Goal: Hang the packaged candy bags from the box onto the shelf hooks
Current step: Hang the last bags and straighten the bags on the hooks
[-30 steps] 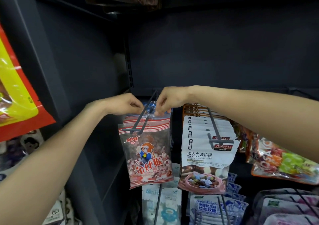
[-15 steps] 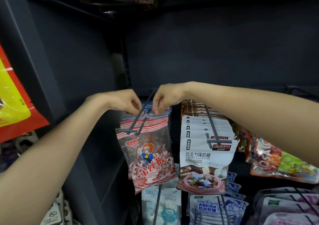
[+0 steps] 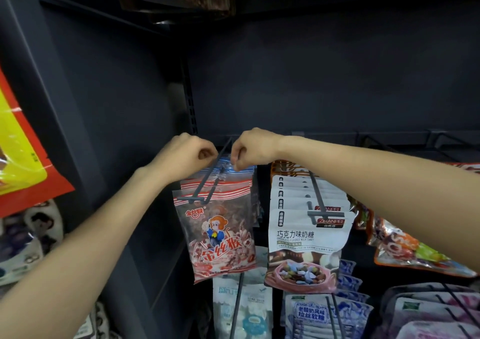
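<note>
Landmark: we place everything by the dark hook [image 3: 207, 180] that juts toward us at the middle of the shelf.
Front bag: a red-striped monkey candy bag [image 3: 219, 234] hangs at the near end of the hook, just behind its crossbar, with at least one more of the same design close behind it.
Blue-striped bags: farther back along the hook, under our hands, sit the tops of blue-striped bags [image 3: 241, 168].
Left hand: our left hand [image 3: 185, 154] is just left of the hook's far stretch, fingers curled down at the bag tops; we judge it is pinching one, though the contact is hidden.
Right hand: our right hand [image 3: 250, 147] is just right of the hook, fingertips pinching the top edge of the blue-striped bags.
Done: we judge several bags are already threaded on this hook.
In hand: probably sliding or settling the rear bags toward the back wall.
Left to do: the box is out of view, so we cannot tell how many bags remain.
Neighbours: right of the hook hangs a full row of white chocolate milk candy bags [image 3: 309, 237].
</note>
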